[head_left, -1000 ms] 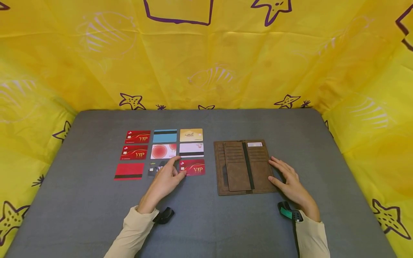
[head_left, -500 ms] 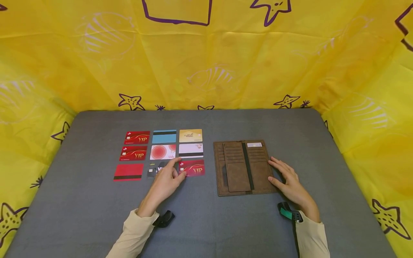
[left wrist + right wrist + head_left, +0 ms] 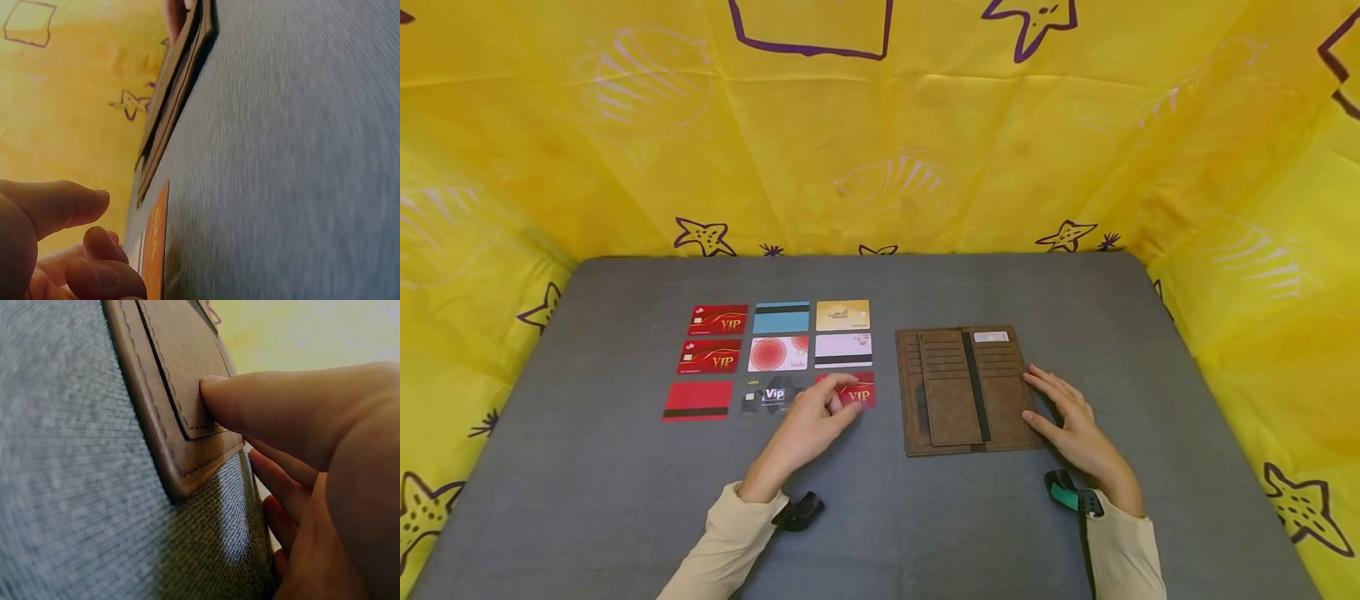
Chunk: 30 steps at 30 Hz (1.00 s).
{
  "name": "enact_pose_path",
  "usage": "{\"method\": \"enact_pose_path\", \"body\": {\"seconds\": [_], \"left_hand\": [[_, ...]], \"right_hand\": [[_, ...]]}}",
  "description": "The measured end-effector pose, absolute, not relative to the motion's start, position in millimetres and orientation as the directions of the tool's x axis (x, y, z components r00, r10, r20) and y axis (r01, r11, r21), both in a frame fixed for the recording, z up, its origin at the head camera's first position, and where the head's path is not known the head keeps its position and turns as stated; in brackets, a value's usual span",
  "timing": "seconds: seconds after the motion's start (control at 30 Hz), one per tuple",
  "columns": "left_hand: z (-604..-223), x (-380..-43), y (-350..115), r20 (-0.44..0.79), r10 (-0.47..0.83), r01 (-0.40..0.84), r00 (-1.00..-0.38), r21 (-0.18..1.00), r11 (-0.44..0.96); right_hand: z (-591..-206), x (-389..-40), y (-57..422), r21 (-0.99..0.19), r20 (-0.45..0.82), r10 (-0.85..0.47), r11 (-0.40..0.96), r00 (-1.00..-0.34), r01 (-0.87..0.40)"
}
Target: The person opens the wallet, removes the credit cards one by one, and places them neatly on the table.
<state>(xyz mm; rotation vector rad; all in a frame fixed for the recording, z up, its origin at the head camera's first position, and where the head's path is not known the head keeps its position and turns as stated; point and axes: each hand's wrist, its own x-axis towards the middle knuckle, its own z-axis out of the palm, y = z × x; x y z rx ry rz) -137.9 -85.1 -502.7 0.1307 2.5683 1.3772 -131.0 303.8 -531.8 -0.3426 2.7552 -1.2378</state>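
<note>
My left hand (image 3: 808, 427) hovers with bent, relaxed fingers over the near-right card of the grid, a red VIP card (image 3: 863, 392), and hides its left part. In the left wrist view the thumb (image 3: 75, 206) stands apart from the fingers, and the card's orange-red edge (image 3: 155, 244) shows just past them. An open brown wallet (image 3: 955, 408) lies flat to the right, a white card (image 3: 992, 337) peeking from its top right slot. At the wallet's right edge rests my right hand (image 3: 1078, 429), thumb on the leather, fingers along the side.
More cards lie in rows: a dark VIP card (image 3: 771, 397), a red striped card (image 3: 697, 400), a white card with red circles (image 3: 777, 353), a blue card (image 3: 782, 318), a gold card (image 3: 842, 315). A yellow patterned cloth (image 3: 880, 125) walls the grey table (image 3: 880, 525).
My left hand has shifted right, off the dark VIP card and onto the near-right red VIP card, uncovering most of the dark one. My right hand and the wallet stay put.
</note>
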Motion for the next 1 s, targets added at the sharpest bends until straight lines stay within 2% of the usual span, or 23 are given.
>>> {"method": "enact_pose_path", "body": {"seconds": [0.33, 0.57, 1.0], "left_hand": [[-498, -142, -55, -0.087, 0.313, 0.095, -0.946, 0.846, 0.524], [-491, -157, -39, -0.042, 0.345, 0.146, -0.938, 0.854, 0.500], [-474, -187, 4, 0.000, 0.467, 0.257, -0.884, 0.835, 0.487]], "right_hand": [[-532, -131, 304, -0.748, -0.001, -0.247, 0.643, -0.969, -0.163], [-533, -131, 304, -0.749, 0.003, -0.247, 0.641, -0.969, -0.166], [-532, -130, 303, -0.748, 0.001, -0.242, 0.644, -0.970, -0.162]]}}
